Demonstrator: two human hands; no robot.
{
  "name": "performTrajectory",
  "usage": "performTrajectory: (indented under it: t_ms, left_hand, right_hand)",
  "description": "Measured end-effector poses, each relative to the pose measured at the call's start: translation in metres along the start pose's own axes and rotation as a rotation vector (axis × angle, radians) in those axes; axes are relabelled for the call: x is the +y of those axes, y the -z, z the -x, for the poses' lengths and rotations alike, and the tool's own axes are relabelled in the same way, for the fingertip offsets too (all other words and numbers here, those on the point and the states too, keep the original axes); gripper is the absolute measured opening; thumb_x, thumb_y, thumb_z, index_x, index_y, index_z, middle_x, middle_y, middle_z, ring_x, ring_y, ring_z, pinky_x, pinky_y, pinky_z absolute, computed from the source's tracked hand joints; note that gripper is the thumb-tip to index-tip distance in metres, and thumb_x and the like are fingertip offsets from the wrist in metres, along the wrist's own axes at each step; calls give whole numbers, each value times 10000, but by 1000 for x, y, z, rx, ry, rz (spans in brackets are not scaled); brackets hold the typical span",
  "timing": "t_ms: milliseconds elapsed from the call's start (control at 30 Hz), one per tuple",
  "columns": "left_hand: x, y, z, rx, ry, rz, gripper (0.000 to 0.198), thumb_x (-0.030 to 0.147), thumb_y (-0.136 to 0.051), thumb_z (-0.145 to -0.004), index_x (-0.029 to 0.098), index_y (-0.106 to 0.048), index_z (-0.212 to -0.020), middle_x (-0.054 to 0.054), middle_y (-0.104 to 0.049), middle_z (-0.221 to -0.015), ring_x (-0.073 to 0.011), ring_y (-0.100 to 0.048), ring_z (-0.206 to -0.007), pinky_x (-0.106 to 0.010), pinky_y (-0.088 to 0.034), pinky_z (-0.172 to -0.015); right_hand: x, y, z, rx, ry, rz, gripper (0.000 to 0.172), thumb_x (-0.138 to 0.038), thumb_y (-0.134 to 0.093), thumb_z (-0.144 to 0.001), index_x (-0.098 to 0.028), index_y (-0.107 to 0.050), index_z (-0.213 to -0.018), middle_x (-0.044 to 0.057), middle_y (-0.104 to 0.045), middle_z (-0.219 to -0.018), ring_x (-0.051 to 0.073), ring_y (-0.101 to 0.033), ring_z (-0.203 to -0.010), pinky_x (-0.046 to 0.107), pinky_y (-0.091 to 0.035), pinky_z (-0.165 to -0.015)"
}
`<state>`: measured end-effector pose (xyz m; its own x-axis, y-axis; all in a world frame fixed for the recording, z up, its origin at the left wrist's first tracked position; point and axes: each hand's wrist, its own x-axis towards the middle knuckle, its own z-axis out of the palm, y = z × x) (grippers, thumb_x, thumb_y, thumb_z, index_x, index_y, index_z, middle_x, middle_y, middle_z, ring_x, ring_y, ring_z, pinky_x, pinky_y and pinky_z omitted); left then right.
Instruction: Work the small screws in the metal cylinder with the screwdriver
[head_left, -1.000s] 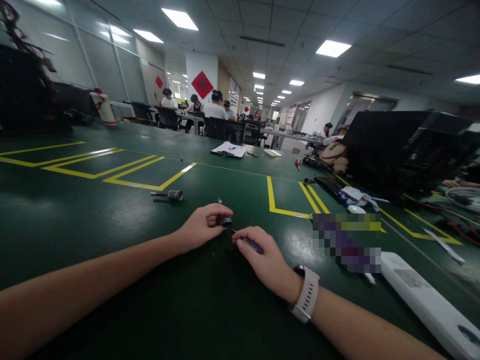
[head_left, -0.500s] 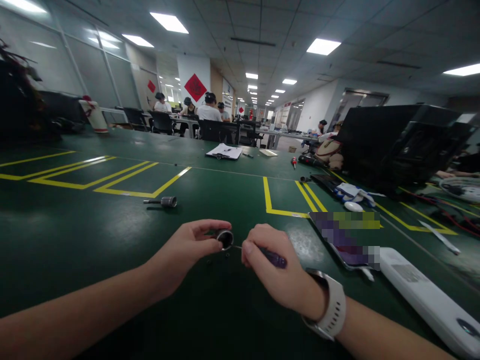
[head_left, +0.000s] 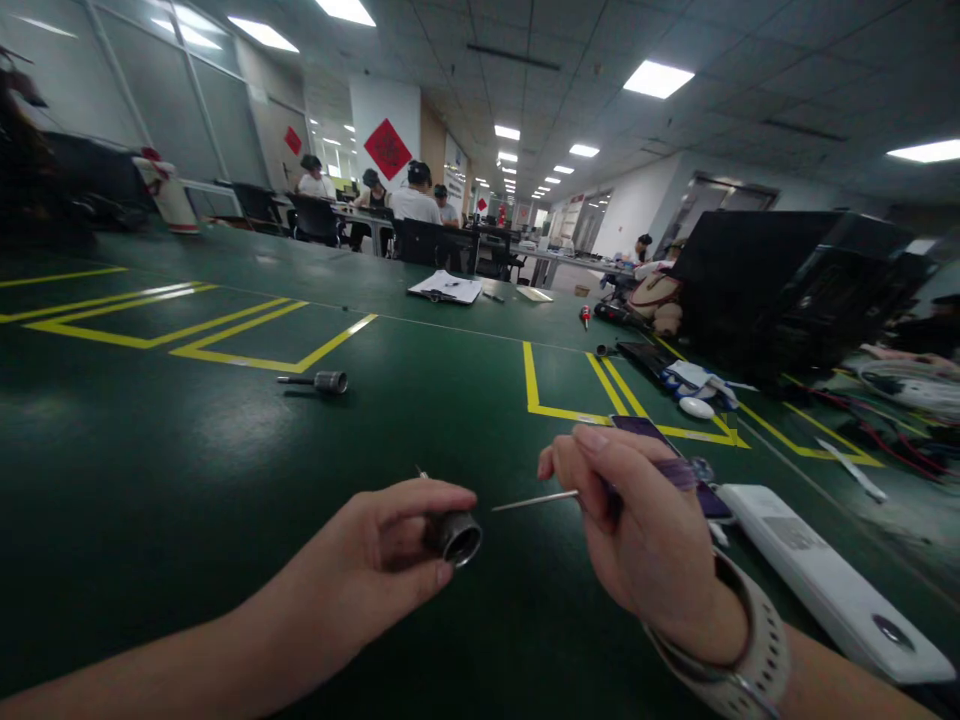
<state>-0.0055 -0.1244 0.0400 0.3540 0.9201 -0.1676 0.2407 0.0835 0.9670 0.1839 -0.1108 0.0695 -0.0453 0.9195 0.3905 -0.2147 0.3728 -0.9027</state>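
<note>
My left hand (head_left: 382, 560) is closed round a small dark metal cylinder (head_left: 456, 536), its open end turned to the right and lifted off the green table (head_left: 187, 450). My right hand (head_left: 637, 530) grips a thin screwdriver (head_left: 585, 492) by its purple handle. The screwdriver's metal shaft points left at the cylinder, its tip a short gap away from it. A light watch band sits on my right wrist.
A second cylinder with a shaft (head_left: 319, 381) lies on the table ahead left. A phone (head_left: 660, 445) and a long white device (head_left: 825, 580) lie to the right. Yellow tape lines (head_left: 532, 385) mark the surface. Papers (head_left: 444, 288), black cases (head_left: 787, 290) and seated people (head_left: 409, 205) are farther off.
Both hands have risen off the table and come nearer the camera. The screwdriver's tip has drawn back out of the cylinder, and the two now sit apart.
</note>
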Motion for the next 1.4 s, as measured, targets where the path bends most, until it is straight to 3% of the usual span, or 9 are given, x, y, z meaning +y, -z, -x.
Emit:
performTrajectory:
  t_ms: [167,333,667,767,900,967,1067,1233,1400]
  left_hand:
    - [-5,-2,-6,48,-204,-345,398,112,-536,-677,261,-639,-1031,-17,-583,-1173,-221,-541,-1082,-332,-500,-864]
    - [-9,0,-7,88,-301,-559,407,124,-528,-708,283,-621,-1070,-18,-575,-1176,-224,-546,-1064,-385,-468,-919]
    - [-5,2,-7,140,-266,-357,342,197,-616,-696,268,-626,-1031,-14,-596,-1118,-216,-586,-1008,-297,-528,-832]
    - [-2,1,-4,141,-263,-331,348,191,-616,-695,280,-623,-1032,-7,-596,-1114,-208,-590,-1002,-290,-523,-841]
    - [-1,0,-1,125,-248,-280,357,190,-617,-687,291,-625,-1029,4,-601,-1118,-205,-591,-1006,-295,-510,-859]
    - [-1,0,0,114,-213,-239,353,198,-621,-683,292,-629,-1023,10,-607,-1125,-202,-595,-1006,-300,-496,-879]
    - [3,0,1,57,-103,-152,363,226,-645,-667,279,-629,-1026,6,-650,-1072,-208,-618,-969,-307,-501,-861]
    - [11,-1,3,-31,140,-4,426,283,-666,-657,271,-605,-1079,0,-705,-971,-225,-626,-965,-319,-503,-835]
    - [11,0,2,-67,244,78,460,298,-697,-630,278,-611,-1081,5,-697,-1016,-210,-611,-1002,-300,-477,-882]
  right_hand:
    - [24,6,6,193,-218,-215,413,-300,-563,-745,-191,-390,-386,-58,-333,-387,101,-349,-441,284,-388,-571]
    - [48,19,7,155,-438,-354,390,-351,-528,-768,-183,-437,-429,-66,-321,-381,95,-322,-427,285,-384,-587]
    - [64,30,-4,324,-432,-368,363,-325,-508,-783,-175,-508,-453,-55,-355,-385,87,-349,-420,274,-395,-587]
    - [47,28,-8,216,-446,-399,299,-343,-503,-799,-179,-589,-565,-56,-396,-430,86,-395,-448,276,-410,-595]
    - [19,35,-17,-10,-226,-100,282,-403,-489,-829,-188,-671,-823,20,-629,-688,137,-572,-681,282,-427,-647]
    - [10,45,-21,-153,-225,69,261,-366,-530,-815,-173,-680,-724,28,-648,-681,140,-593,-664,294,-436,-665]
    - [6,65,-27,-462,-425,237,281,-317,-590,-779,-162,-648,-552,-22,-582,-484,80,-503,-415,296,-442,-640]
    - [18,92,-37,-622,-598,280,337,-324,-576,-783,-138,-625,-507,-19,-566,-439,57,-478,-362,231,-429,-519]
    - [26,96,-40,-621,-642,318,333,-343,-599,-760,-110,-636,-526,17,-593,-483,53,-485,-365,166,-353,-371]
